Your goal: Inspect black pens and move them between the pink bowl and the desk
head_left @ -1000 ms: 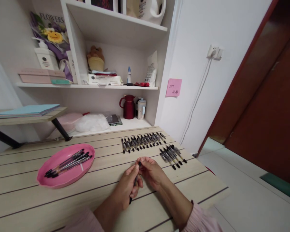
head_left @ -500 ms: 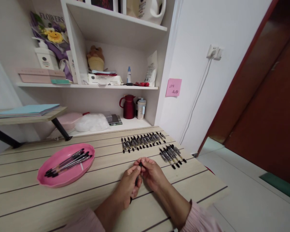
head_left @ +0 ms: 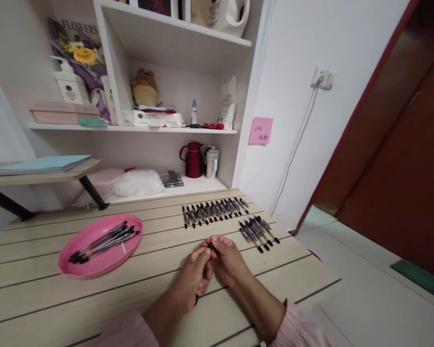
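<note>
Black, thin, stick-shaped pen [head_left: 205,270] held low over the middle of the pale, wood-like desk with dark stripes [head_left: 58,303], wrapped snugly in the left hand [head_left: 190,274], maybe to stop any wobbling. Top end pinched small and tight by the right hand [head_left: 224,253], seemingly for careful work. Too much covered up to tell more. Toward the desk's left edge, a pink, oval, wavy-rimmed dish [head_left: 90,233] with clear, black-ended plastic pens [head_left: 106,245] lying together inside, likely to stop rolling. Near the far right corner, a long row of black-and-clear pens [head_left: 215,210], side by side, perhaps for easy counting. Close to the right edge, a smaller slanted bunch of dark pens with yellowish bits [head_left: 258,233], set apart, probably against mixing.
</note>
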Demonstrator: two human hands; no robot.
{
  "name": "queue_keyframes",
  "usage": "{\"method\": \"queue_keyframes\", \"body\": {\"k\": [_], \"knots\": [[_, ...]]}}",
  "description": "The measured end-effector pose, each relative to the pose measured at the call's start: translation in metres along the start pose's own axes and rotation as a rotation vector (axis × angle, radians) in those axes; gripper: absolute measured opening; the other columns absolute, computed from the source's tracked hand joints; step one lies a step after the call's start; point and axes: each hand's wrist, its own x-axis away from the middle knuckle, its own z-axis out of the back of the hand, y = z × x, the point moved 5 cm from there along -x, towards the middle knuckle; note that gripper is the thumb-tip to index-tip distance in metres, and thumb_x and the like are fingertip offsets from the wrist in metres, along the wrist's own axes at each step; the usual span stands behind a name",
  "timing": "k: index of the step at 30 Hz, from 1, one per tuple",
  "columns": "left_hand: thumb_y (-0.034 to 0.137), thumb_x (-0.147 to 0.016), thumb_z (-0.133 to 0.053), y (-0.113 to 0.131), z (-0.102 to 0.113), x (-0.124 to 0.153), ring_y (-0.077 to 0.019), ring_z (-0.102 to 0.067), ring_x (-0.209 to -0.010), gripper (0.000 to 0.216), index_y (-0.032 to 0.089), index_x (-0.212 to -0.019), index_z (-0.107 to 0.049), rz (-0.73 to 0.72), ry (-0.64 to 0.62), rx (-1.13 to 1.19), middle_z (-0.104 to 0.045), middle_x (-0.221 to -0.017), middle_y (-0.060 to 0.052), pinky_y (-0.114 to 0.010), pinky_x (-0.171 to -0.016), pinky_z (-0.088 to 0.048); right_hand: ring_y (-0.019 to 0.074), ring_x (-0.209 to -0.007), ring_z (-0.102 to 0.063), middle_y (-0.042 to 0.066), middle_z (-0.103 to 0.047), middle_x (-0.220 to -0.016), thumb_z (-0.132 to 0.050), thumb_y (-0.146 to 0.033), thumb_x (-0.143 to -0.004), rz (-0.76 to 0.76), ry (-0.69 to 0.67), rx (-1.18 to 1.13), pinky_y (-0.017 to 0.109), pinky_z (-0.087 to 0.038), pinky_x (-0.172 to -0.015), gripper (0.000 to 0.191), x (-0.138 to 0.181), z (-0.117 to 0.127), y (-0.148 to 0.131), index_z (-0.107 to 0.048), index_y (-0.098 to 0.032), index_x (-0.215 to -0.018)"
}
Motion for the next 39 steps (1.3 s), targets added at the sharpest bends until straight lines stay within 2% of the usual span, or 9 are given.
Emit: {"method": "queue_keyframes", "body": {"k": [2,7,12,16,25,32,37,39], "knots": [[0.049,-0.077,-0.046,0.0009,-0.0006,0.0007,-0.0008,-0.017,-0.025,0.029,0.02,-0.08,-0.048,-0.001,-0.001,-0.007,-0.042,-0.043,0.01,-0.015,-0.03,-0.009,0.0099,-0.051,-0.049,0.005,-0.064,-0.067,-0.073,-0.042,-0.06,0.013,0.02,0.008,0.023,-0.039,-0.051,0.03,0.0008,0.0,-0.0012,-0.062,-0.014,-0.064],[0.049,-0.077,-0.045,0.0006,-0.0004,0.0012,-0.0012,-0.017,-0.026,0.029,0.02,-0.081,-0.048,-0.005,-0.019,-0.017,-0.041,-0.042,0.01,-0.015,-0.03,-0.009,0.0116,-0.054,-0.053,0.003,-0.061,-0.062,-0.069,-0.045,-0.063,0.012,0.081,0.086,0.023,-0.039,-0.052,0.031,0.0018,0.0032,-0.0002,-0.059,-0.015,-0.066],[0.05,-0.076,-0.047,-0.0019,0.0007,0.0006,-0.0009,-0.017,-0.027,0.03,0.021,-0.08,-0.047,-0.013,-0.01,0.022,-0.041,-0.044,0.01,-0.014,-0.03,-0.009,0.0068,-0.046,-0.045,0.001,-0.061,-0.062,-0.068,-0.047,-0.064,-0.007,0.045,0.105,0.02,-0.036,-0.048,0.034,0.0008,0.0012,0.0012,-0.059,-0.015,-0.072],[0.05,-0.077,-0.045,-0.0021,0.0002,0.0009,-0.0011,-0.017,-0.026,0.028,0.021,-0.077,-0.044,-0.017,0.025,0.013,-0.04,-0.043,0.01,-0.014,-0.029,-0.009,0.0055,-0.041,-0.039,-0.003,-0.052,-0.048,-0.068,-0.047,-0.064,-0.001,0.043,0.141,0.019,-0.031,-0.043,0.036,-0.0007,0.0005,0.0028,-0.06,-0.013,-0.066],[0.047,-0.077,-0.044,-0.0028,-0.0035,0.0008,-0.0018,-0.017,-0.025,0.026,0.021,-0.077,-0.045,-0.003,0.033,-0.045,-0.037,-0.039,0.011,-0.014,-0.028,-0.01,0.0081,-0.047,-0.049,-0.001,-0.058,-0.054,-0.065,-0.046,-0.066,0.061,0.156,0.137,0.018,-0.034,-0.044,0.033,-0.0016,0.0045,0.004,-0.054,-0.015,-0.061],[0.048,-0.079,-0.043,-0.0031,-0.0024,0.0005,-0.0016,-0.018,-0.027,0.027,0.021,-0.079,-0.046,-0.058,0.035,-0.002,-0.039,-0.043,0.01,-0.014,-0.028,-0.01,0.0052,-0.043,-0.043,0.002,-0.062,-0.063,-0.065,-0.048,-0.066,-0.005,0.072,0.047,0.018,-0.035,-0.043,0.037,-0.0019,0.0024,0.005,-0.059,-0.012,-0.072],[0.047,-0.08,-0.042,-0.003,-0.0029,-0.0006,-0.002,-0.017,-0.025,0.027,0.021,-0.081,-0.046,-0.058,0.029,-0.022,-0.037,-0.04,0.011,-0.014,-0.027,-0.009,0.0046,-0.037,-0.035,-0.005,-0.047,-0.041,-0.07,-0.047,-0.062,0.038,0.107,0.102,0.018,-0.029,-0.039,0.037,-0.0049,0.0093,0.003,-0.055,-0.013,-0.059],[0.048,-0.079,-0.042,-0.0031,-0.0034,-0.0011,-0.0022,-0.018,-0.025,0.028,0.021,-0.082,-0.046,-0.048,0.021,-0.024,-0.038,-0.04,0.011,-0.014,-0.026,-0.009,0.0042,-0.039,-0.037,-0.001,-0.055,-0.048,-0.072,-0.044,-0.06,0.038,0.091,0.09,0.018,-0.031,-0.042,0.036,-0.0052,0.0087,0.0016,-0.058,-0.011,-0.061]]}}
